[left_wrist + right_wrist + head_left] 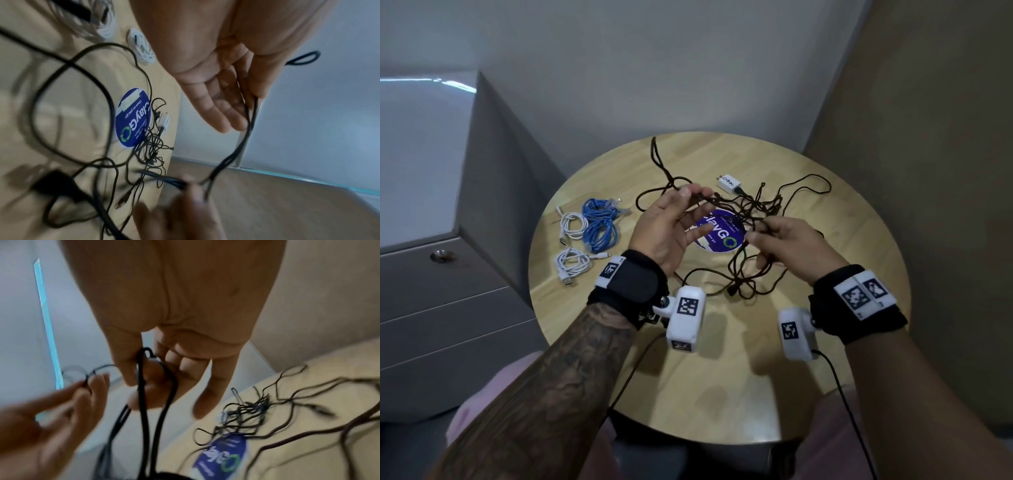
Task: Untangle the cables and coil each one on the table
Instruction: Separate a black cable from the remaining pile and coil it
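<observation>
Tangle of black cables [743, 219] spread over the middle of the round wooden surface [722, 377], partly lifted between both hands. Left grip [671, 226], palm up, pinches a strand at its fingertips; right grip [787, 246] is curled around several strands. Coiled blue cables [599, 222] and white cables [571, 246] lie at left, well apart.

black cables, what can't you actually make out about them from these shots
- How many black cables make up the tangle: strands overlap in the head view.
- Their plug types: too small in the head view, blurred in both wrist views.
- Whether the white charger joins the strands that the hands hold: crossings hide it.
</observation>
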A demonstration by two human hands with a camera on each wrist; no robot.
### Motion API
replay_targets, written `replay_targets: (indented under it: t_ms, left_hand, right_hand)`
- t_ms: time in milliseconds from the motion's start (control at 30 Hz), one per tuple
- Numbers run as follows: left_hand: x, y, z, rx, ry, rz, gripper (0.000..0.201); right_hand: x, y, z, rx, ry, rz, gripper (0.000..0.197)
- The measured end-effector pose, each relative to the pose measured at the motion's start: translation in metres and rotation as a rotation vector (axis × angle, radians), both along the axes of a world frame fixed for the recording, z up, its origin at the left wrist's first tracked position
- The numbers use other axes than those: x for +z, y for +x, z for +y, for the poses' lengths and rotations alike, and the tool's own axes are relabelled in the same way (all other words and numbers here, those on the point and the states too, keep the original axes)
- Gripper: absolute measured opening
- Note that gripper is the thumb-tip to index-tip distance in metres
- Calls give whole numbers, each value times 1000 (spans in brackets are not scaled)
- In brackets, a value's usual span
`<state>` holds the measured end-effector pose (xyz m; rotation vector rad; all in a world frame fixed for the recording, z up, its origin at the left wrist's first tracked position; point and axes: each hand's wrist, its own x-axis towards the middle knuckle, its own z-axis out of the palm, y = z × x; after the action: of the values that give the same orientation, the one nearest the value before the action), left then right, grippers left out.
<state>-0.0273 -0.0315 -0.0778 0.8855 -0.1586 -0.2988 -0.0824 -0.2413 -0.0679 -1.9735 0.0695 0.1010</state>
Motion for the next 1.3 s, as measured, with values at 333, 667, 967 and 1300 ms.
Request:
replay_targets:
  t_ms: [333,667,967,1300]
  left_hand:
    - [-8,-50,-27,-352,586,-162,31]
    - [0,-56,-25,-167,538,-285,18]
    - [5,-60,-21,-395,485,-223,21]
    - [-1,-34,1,-9,873,-306,26]
  right_hand:
    - [34,-4,11,-261,674,-192,20]
    - [36,-10,15,-278,651,-236,21]
    - [24,-10,35,-167,600,-241,15]
    - [22,-12,14,-315,380,-240,25]
